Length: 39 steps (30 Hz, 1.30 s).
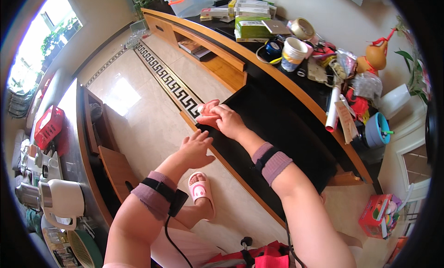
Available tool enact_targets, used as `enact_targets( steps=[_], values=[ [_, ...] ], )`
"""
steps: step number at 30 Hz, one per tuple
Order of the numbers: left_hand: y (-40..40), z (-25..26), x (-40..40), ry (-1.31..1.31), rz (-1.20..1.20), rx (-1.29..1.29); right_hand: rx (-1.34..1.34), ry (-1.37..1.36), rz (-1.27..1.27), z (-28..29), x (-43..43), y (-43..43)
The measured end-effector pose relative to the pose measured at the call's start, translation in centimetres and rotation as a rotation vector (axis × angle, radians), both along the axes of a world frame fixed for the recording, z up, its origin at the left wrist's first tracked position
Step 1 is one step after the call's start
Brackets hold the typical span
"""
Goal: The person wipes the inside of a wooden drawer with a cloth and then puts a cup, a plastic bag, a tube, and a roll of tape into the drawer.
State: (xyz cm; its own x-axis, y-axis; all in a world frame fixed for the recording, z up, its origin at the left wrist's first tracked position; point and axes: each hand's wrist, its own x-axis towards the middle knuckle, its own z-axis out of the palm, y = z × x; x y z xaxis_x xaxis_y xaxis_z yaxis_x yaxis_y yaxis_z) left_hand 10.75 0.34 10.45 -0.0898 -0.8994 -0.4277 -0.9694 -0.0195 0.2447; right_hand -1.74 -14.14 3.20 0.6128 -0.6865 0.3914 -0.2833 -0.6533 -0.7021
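My right hand [229,120] grips a folded pink cloth [209,114], held above the near left edge of a black pulled-out drawer or low surface [274,129] with a wooden rim. To its lower left, my left hand [197,148] hovers over the tiled floor with its fingers spread and nothing in it. Both forearms wear mauve cuffs with black straps. The underside of the cloth and part of my right fingers are hidden.
A wooden cabinet [291,82] curves along the right, its top crowded with boxes, a paper cup [293,53], tape [302,28] and a blue pot [377,129]. A dark table [78,157] at left bears a white kettle [66,200] and red basket [48,126]. A slippered foot [202,195] stands below.
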Motion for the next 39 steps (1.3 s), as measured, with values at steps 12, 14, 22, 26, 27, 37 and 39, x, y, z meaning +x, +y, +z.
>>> enact_targets(
  steps=[12, 14, 22, 26, 27, 37, 39],
  values=[
    [-0.9, 0.4, 0.9, -0.064, -0.058, -0.063, 0.310, 0.374, 0.260, -5.6, 5.6, -0.7],
    [-1.4, 0.8, 0.5, -0.089, -0.051, -0.044, 0.347, 0.408, 0.230, -5.7, 5.7, -1.1],
    [-3.6, 1.2, -0.8, -0.208, -0.064, 0.014, 0.025, 0.465, 0.176, -7.6, 7.7, -2.6],
    [-3.9, 1.5, -1.1, -0.301, -0.150, 0.044, -0.046, 0.290, 0.070, -9.2, 6.7, -5.5],
    [-4.1, 1.6, -1.4, -0.299, -0.159, 0.037, -0.173, 0.226, -0.024, -9.9, 6.1, -6.6],
    [-3.4, 1.1, -0.6, -0.261, -0.172, 0.019, -0.179, 0.043, -0.254, -7.6, 4.0, -12.0],
    [-3.8, 1.2, -0.9, -0.257, -0.177, 0.019, -0.227, -0.098, -0.065, -7.6, 5.7, -8.6]
  ],
)
